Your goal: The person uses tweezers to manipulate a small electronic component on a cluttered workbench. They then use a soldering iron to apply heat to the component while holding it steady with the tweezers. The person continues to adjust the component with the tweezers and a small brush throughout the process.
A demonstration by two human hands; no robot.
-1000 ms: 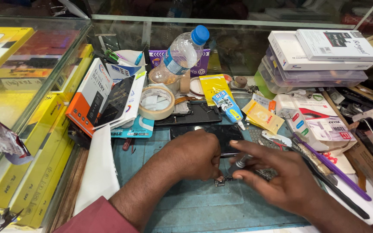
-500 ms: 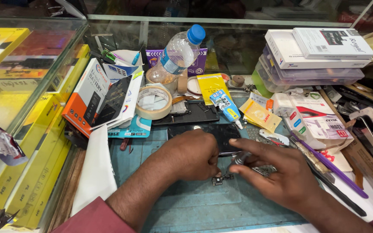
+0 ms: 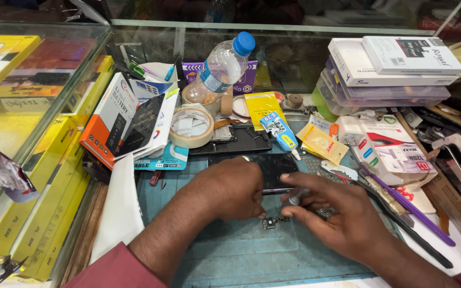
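Both hands meet over the blue work mat [image 3: 252,256] on my desk. My left hand [image 3: 230,189] comes in from seven o'clock, knuckles up and fingers curled down, the fingertips pressing at a small dark circuit part [image 3: 271,222] on the mat; I cannot tell whether they pinch it or only pin it. My right hand [image 3: 337,218] reaches in from five o'clock, thumb and forefinger closed around a thin metal-tipped tool [image 3: 294,198], which looks like a small screwdriver, its tip hidden near the same part. That little part lies between the two hands, just at six o'clock of a dark phone [image 3: 273,169] lying flat on the mat, partly covered by my left hand.

At one o'clock a stack of clear plastic boxes [image 3: 385,93] carries two flat white cartons [image 3: 401,56] on top; what the boxes hold is too blurred to tell. At twelve o'clock a clear plastic bottle [image 3: 221,69] with a blue cap leans tilted, nearly empty, beside a white cup [image 3: 158,72] with pens standing in it. A roll of tape [image 3: 191,127] lies just in front of them, at eleven o'clock of my hands. At ten o'clock an orange and white box [image 3: 108,125] leans against other packets, with a dark flat panel [image 3: 141,124] resting on it. Yellow cartons [image 3: 38,202] are stacked along nine o'clock beneath a glass case [image 3: 44,80]. A blue glue tube [image 3: 278,130] and yellow sachets [image 3: 321,144] lie at twelve to one o'clock of the phone, and a purple tool [image 3: 406,205] lies at three o'clock.
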